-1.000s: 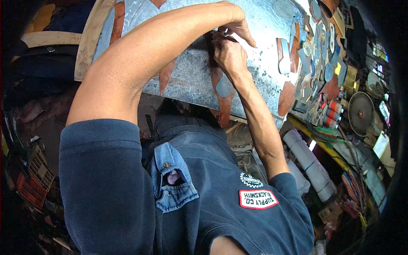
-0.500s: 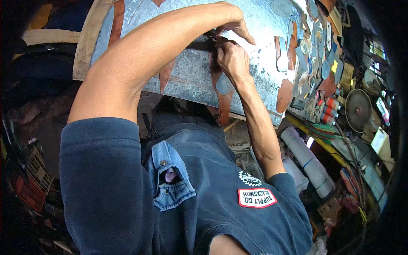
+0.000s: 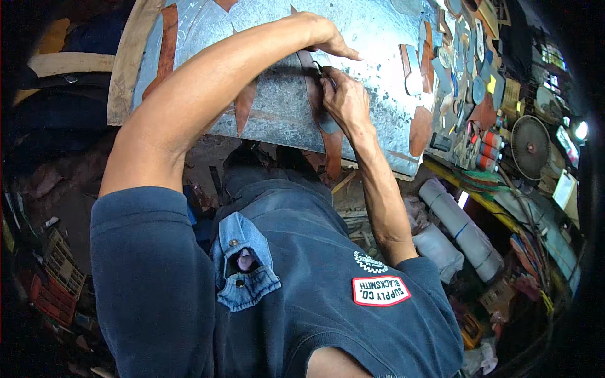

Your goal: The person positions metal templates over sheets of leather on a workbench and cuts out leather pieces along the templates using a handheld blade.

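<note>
My right hand [image 3: 347, 99] is closed around a slim tool [image 3: 317, 65] whose dark, hooked tip shows past the fingers. The tip is at the edge of a long brown leather strip [image 3: 314, 89], which runs toward me across the metal-topped table [image 3: 277, 126]. Farther away, my left hand [image 3: 328, 41] reaches over the strip with a finger stretched out to the right; its other fingers are mostly hidden behind the hand. A dark grey, rounded piece [image 3: 328, 123] lies on the strip beside my right wrist. The strip's near end [image 3: 333, 160] hangs past the table edge.
A pointed leather scrap [image 3: 244, 110] and a long leather piece [image 3: 166, 50] lie left on the table. To the right are a dark-and-white flat piece [image 3: 413, 70], a leather piece [image 3: 420, 131] and several templates [image 3: 479, 91]. A fan [image 3: 530, 148] and wrapped roll [image 3: 460, 227] stand farther right.
My left hand has shifted a little left, and a gap has opened between the hands. The hooked tool tip, hidden before, now shows. The whole view has tilted slightly.
</note>
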### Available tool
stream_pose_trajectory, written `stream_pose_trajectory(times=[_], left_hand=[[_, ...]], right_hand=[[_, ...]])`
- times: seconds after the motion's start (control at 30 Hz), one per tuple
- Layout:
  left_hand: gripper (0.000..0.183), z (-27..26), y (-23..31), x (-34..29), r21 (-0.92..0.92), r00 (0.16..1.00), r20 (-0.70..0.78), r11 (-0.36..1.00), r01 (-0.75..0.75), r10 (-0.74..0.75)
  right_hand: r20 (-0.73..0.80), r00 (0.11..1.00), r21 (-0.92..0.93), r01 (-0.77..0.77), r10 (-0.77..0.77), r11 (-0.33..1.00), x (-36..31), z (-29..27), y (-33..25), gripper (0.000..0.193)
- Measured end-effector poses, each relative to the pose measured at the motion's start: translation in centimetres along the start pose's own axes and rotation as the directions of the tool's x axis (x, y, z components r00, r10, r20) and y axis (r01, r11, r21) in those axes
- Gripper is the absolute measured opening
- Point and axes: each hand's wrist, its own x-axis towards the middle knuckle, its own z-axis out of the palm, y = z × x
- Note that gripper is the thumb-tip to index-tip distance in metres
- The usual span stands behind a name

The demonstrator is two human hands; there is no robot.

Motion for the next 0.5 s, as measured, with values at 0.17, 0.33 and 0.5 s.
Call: stream_pose_trajectory(times=[0.17,0.33,0.5], left_hand=[[0.022,4.3,-1.8,-1.7,0.319,0.963,-0.222,0.945,-0.075,0.151],[0.045,7.5,-2.7,-4.0,0.314,0.867,-0.425,0.941,-0.130,0.261],[0.052,7.9,-2.8,-4.0,0.366,0.858,-0.436,0.925,-0.105,0.270]], right_hand=[[-0.023,1.000,0.021,-0.008,0.008,1.000,-1.4,0.0,0.1,0.027],[-0.054,0.998,0.097,-0.009,0.014,0.995,-3.1,0.4,1.1,0.025],[-0.074,0.997,0.078,-0.019,0.025,0.997,-5.2,-0.1,0.8,0.025]])
